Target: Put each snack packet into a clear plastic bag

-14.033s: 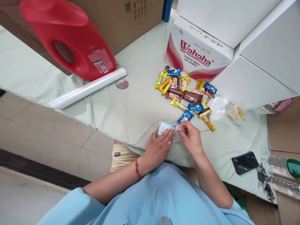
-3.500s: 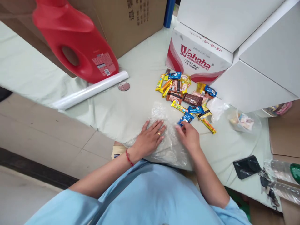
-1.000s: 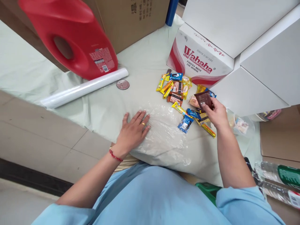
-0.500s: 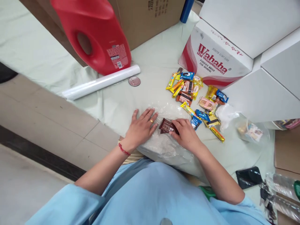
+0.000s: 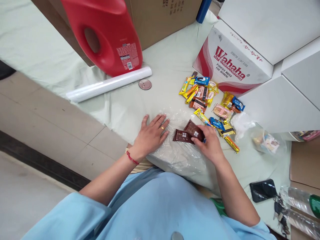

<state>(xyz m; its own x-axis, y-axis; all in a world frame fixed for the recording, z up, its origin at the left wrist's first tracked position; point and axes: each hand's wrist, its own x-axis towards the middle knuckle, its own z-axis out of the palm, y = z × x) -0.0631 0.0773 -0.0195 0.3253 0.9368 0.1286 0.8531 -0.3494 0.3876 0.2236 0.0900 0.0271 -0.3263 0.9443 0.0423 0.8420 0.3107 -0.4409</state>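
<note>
Between the thumb and fingers of my right hand (image 5: 208,143) is a brown snack packet (image 5: 194,130), lifted at a tilt. A second brown packet (image 5: 182,136) lies just under and left of it, on a clear plastic bag (image 5: 175,156) spread at the table's front edge. My left hand (image 5: 151,135) rests flat on the bag's left side, fingers spread, holding nothing. Beyond my right hand lies a loose group of small wrapped snacks (image 5: 201,93) in yellow, blue and brown wrappers, with more wrapped snacks (image 5: 226,130) to the right.
At the back stand a red jug (image 5: 110,43), a brown carton (image 5: 165,23) and a Wahaha box (image 5: 230,63). A white roll (image 5: 110,85) and a round disc (image 5: 145,84) lie left. Rightward are a plastic tub (image 5: 267,143), a black phone (image 5: 263,190), keys (image 5: 282,213) and clear bottles (image 5: 297,200).
My right hand has picked up one brown packet and moved it slightly right, uncovering the other packet on the bag. My left hand stays in place. The view has shifted a little.
</note>
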